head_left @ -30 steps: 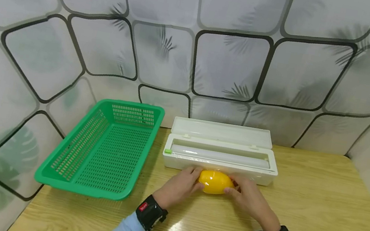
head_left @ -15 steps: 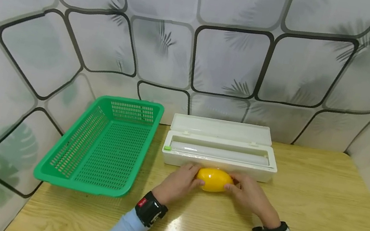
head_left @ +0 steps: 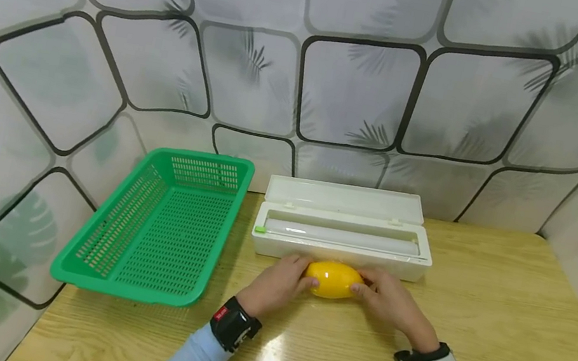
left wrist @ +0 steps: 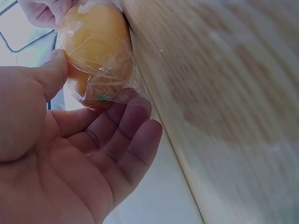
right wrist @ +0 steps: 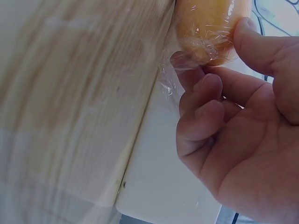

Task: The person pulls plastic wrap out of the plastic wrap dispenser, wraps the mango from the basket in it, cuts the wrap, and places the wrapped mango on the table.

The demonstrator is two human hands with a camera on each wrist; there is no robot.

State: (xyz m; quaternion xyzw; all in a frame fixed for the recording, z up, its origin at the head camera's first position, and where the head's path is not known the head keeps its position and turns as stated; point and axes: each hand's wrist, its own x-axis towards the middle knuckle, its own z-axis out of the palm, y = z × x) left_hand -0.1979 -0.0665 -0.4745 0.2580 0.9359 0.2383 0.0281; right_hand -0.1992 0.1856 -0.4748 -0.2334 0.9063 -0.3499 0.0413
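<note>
A smooth, glossy yellow oval fruit lies between the two hands, in front of the white box; its exact kind is unclear. Clear cling film clings round the fruit, crinkled at its ends, with a small green spot showing through at one end. My left hand pinches the left end between thumb and fingers, other fingers under the loose film. At the opposite end, the thumb and forefinger of my right hand hold the fruit, and a flap of film hangs by the curled fingers.
Behind the hands stands a white cling film dispenser, its lid raised and a film roll inside. A green slotted basket sits to the left on the wooden table. A patterned wall closes off the back.
Both hands keep their hold on the fruit, which stays in almost the same spot before the dispenser. The whole head view has shifted slightly upward.
</note>
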